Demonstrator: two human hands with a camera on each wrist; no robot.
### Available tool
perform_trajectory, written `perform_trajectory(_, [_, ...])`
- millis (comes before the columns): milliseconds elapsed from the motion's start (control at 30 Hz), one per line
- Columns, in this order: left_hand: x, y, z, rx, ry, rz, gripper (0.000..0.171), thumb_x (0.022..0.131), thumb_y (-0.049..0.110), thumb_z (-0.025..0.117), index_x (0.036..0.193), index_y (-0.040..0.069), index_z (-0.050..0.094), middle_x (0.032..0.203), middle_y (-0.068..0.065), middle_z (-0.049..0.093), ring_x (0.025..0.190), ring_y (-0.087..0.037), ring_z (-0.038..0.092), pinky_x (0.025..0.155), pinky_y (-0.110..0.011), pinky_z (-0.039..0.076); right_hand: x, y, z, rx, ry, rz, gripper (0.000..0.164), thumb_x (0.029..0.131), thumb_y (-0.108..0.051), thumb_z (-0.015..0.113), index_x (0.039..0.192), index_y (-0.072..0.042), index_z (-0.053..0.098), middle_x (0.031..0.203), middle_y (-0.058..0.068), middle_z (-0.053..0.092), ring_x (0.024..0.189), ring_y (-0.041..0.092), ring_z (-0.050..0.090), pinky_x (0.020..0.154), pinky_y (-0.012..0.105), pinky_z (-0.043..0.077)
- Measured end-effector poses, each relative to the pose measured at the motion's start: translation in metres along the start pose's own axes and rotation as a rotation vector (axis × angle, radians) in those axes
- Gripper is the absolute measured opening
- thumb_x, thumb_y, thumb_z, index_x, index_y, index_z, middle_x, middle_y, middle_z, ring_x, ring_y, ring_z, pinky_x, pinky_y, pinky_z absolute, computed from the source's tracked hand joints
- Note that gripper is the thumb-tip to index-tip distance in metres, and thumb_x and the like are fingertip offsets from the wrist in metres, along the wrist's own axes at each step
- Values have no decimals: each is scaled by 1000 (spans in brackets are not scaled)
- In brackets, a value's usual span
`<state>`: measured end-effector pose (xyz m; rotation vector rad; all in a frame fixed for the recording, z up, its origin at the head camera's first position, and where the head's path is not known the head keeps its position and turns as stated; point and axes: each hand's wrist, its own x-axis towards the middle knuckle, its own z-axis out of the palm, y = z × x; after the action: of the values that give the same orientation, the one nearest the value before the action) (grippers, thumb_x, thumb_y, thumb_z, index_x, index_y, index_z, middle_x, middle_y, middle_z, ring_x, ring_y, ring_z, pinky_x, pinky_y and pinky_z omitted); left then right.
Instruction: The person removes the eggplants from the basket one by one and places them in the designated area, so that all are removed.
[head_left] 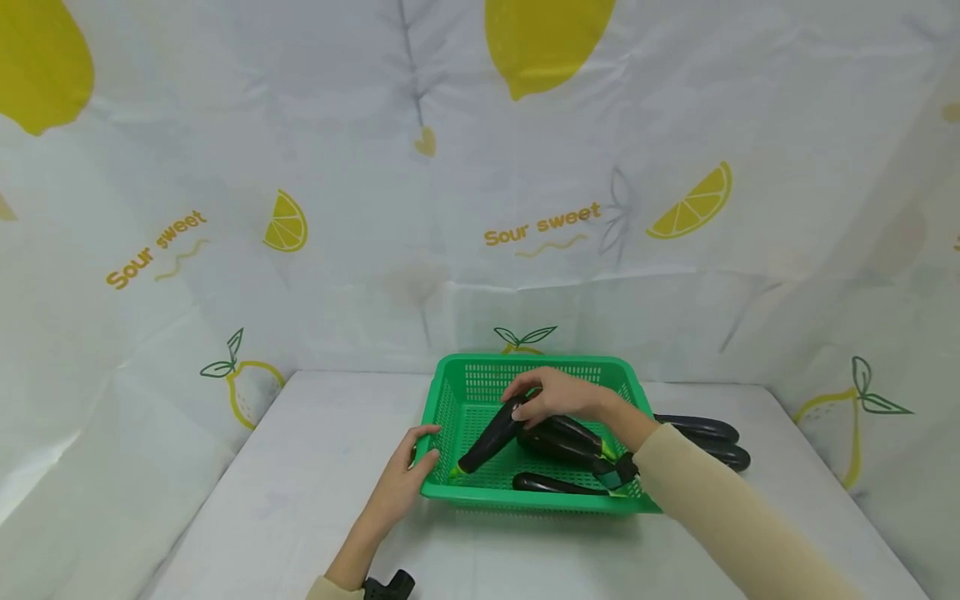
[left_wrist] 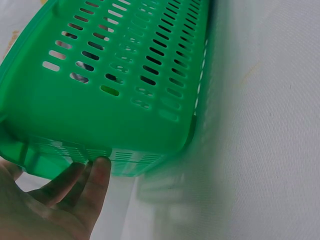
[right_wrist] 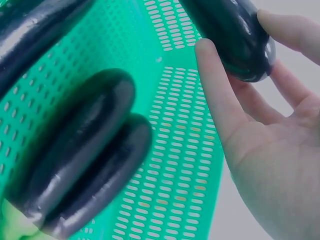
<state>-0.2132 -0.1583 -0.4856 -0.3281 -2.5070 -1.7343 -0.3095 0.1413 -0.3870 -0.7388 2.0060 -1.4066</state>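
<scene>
A green plastic basket (head_left: pixel 525 498) with slotted walls stands on the table. My left hand (head_left: pixel 393 483) grips its left rim, and the left wrist view shows fingers (left_wrist: pixel 97 182) against the outer wall. Inside the basket, my right hand (head_left: pixel 555 393) holds a dark purple eggplant (head_left: pixel 491 437) by its rounded end, the green stem end pointing down to the front left. Beneath that hand two more eggplants (right_wrist: pixel 80 145) lie side by side. Another eggplant (head_left: pixel 555 483) lies along the front wall, its stem end partly hidden by the wrist camera.
To the right of the basket, eggplants (head_left: pixel 701 428) lie on the white tabletop (head_left: pixel 300 467), partly covered by the basket and my right forearm. A white sheet printed with lemons (head_left: pixel 420 283) hangs behind the table and along its sides.
</scene>
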Motion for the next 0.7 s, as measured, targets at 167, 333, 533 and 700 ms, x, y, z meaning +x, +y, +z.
perform_trajectory(167, [-1,0,0,4,-3,-4,37,106,20,55,143,14,52,156,-19,41,149,-40,28,118,-62,25,-10,-11,-6,-32,40,-15,44,95,-11,70,133,9,57,130,23,56,106,34,68,97,57,53])
perform_trajectory(333, [-1,1,-1,-1,0,-7,37,106,19,55,142,14,53,156,-19,41,150,-41,27,118,-63,24,-23,-25,-10,-94,80,-6,43,94,-18,73,131,0,61,129,19,58,103,32,69,95,55,55])
perform_trajectory(533, [-2,1,-1,6,-1,-27,37,106,21,55,143,16,52,158,-20,39,149,-43,28,116,-65,26,-42,-37,-15,-172,131,-23,44,95,-21,72,132,0,62,129,15,61,102,30,68,91,44,56])
perform_trajectory(700, [-1,1,0,-5,-5,-25,37,106,22,55,143,15,52,158,-20,38,149,-42,27,116,-65,26,-61,-41,-22,-201,185,-49,40,95,-21,72,129,-2,64,126,16,62,101,28,68,89,41,57])
